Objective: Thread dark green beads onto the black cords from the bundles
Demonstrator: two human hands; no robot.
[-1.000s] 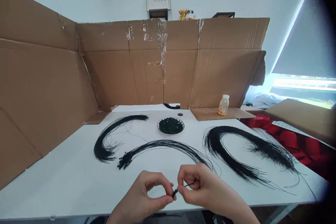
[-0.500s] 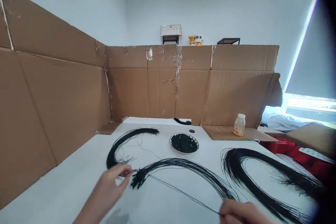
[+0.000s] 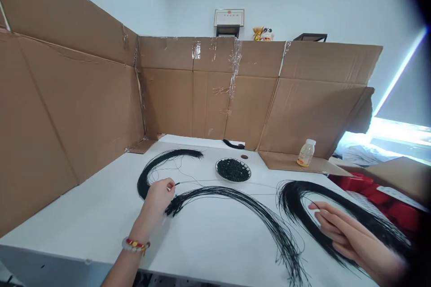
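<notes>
While the left hand (image 3: 159, 195) pinches a thin black cord (image 3: 218, 182) between thumb and fingertips, a small dark tip just showing past the pinch, the right hand (image 3: 350, 233) lies spread and nearly flat, fingers extended; whether it grips the cord's far end cannot be told. The cord runs loosely between the hands. Just beside the left hand lies a bundle of black cords (image 3: 235, 195), gathered ends knotted, and under the right hand another bundle (image 3: 292, 197). Ahead, between them, sits a plate of dark beads (image 3: 232, 182).

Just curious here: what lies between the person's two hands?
In the head view, an arched bundle of black cords lies between the left hand and the right hand, with a thin strand running above it.
</notes>
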